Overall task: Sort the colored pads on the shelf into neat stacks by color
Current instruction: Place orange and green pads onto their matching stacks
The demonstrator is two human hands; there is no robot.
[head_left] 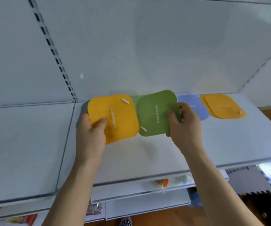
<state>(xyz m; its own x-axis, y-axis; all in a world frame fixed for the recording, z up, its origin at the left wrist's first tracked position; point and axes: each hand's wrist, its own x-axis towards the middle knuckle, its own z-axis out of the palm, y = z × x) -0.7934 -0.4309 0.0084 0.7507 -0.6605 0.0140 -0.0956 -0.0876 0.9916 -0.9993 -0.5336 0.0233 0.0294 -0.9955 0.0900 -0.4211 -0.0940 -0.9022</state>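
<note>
Hands grip pads above the shelf (147, 154): left hand (90, 136) yellow pad (120, 118), right hand (185, 126) green pad (154, 113) (edges touching).

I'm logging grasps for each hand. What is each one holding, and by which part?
Left hand pinches the yellow pad at its lower-left corner; right hand grips the green pad by its right edge.

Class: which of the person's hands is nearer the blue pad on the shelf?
Right. The right hand, holding the green pad, is beside the blue pad; the left hand is far left.
</note>
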